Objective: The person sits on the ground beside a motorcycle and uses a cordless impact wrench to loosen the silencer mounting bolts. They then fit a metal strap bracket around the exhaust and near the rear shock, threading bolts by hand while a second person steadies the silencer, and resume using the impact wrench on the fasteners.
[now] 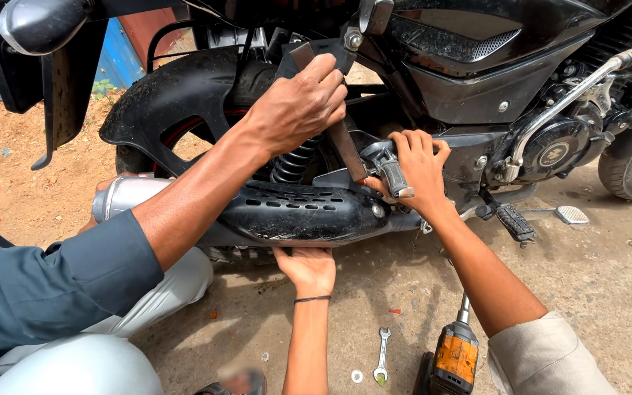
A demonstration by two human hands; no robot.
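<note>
A black motorcycle (491,80) stands side-on in front of me. My left hand (309,267) is palm up against the underside of its black exhaust muffler (294,212). My right hand (420,170) grips the rear footrest bracket, right beside the folded footpeg (395,178). A co-worker's hand (298,102), on an arm in a teal sleeve reaching in from the left, holds a flat rusty metal bar (347,150). That bar runs down past the coil spring (294,162) toward the bracket.
On the concrete by my arms lie a small spanner (382,355), a washer (357,376) and an orange and black power drill (453,358). The co-worker's knees in light trousers (89,358) fill the lower left. A second footpeg (515,222) and a brake pedal (570,214) stick out to the right.
</note>
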